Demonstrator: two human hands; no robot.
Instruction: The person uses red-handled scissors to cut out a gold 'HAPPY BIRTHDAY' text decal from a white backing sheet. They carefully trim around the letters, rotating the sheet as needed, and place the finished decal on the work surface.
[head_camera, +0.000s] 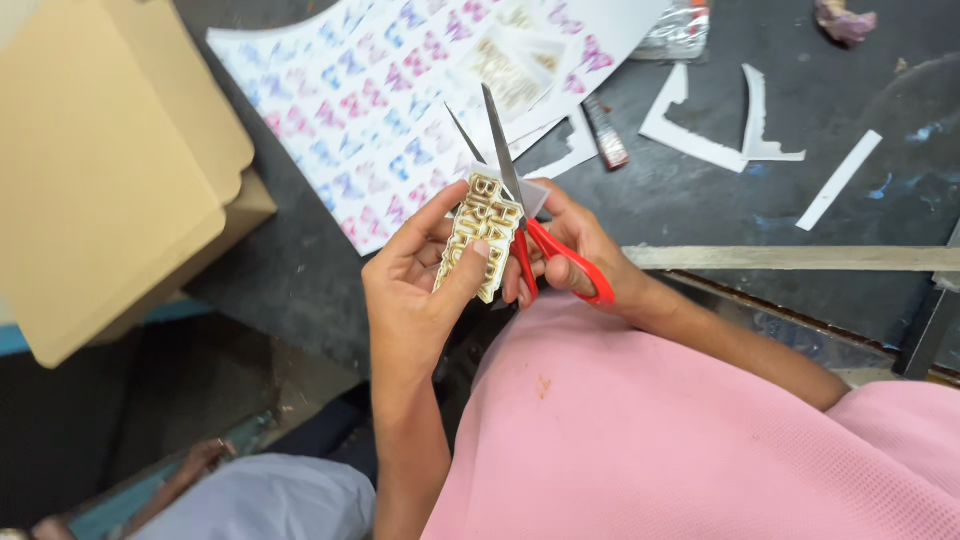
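My left hand (415, 275) pinches a small paper cutout with gold lettering (482, 235), thumb on its front and fingers behind. My right hand (580, 250) grips red-handled scissors (545, 255), fingers through the loops. The steel blades (498, 140) stand apart and point away from me, with the cutout's upper edge between them. Both hands hover just above the near edge of a dark work table (300, 270).
A large white sheet printed with pink and blue butterflies (390, 100) lies on the table beyond the hands. White paper scraps (715, 135) and a strip (838, 180) lie to the right. Flat brown cardboard (100, 170) sits at left. Another person's hand (195, 465) shows low left.
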